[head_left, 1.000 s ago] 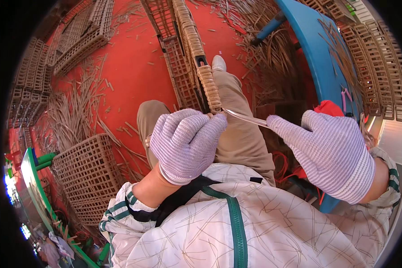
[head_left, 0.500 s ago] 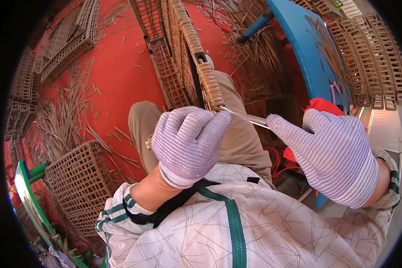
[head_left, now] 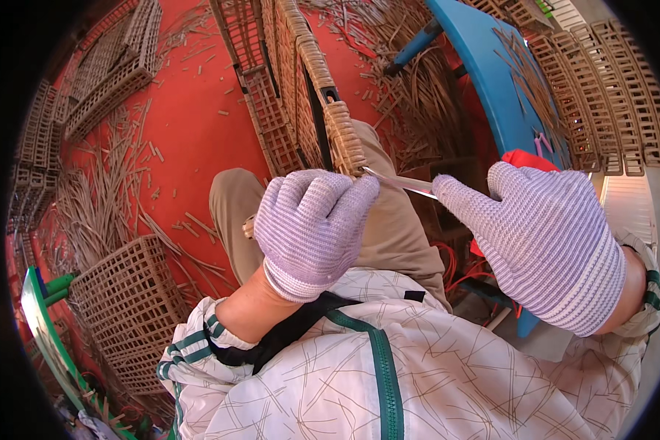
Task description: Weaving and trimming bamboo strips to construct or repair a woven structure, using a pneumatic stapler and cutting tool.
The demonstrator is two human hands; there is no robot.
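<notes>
A wicker frame [head_left: 306, 88] with dark metal bars stands upright between my knees, its wrapped near end [head_left: 346, 143] toward me. My left hand [head_left: 312, 227], in a lilac-striped knit glove, is closed at the bottom of that end, thumb and forefinger pinched there. My right hand [head_left: 543, 242], gloved alike, is closed on a slim shiny metal pointed tool [head_left: 411, 185], forefinger stretched along it. The tool's tip touches or nearly touches the wrapped end, just above my left thumb. Its handle is hidden in my palm.
Loose wicker strips [head_left: 95, 198] litter the red floor [head_left: 191, 125]. A blue table [head_left: 477, 59] with strips on it stands at the right, beside stacked woven panels [head_left: 601, 95]. At the left are a woven basket panel [head_left: 128, 308] and a green-edged table [head_left: 48, 337].
My right hand has shifted slightly up and left with the tool, whose tip stays at the wrapped end. My left hand has barely moved.
</notes>
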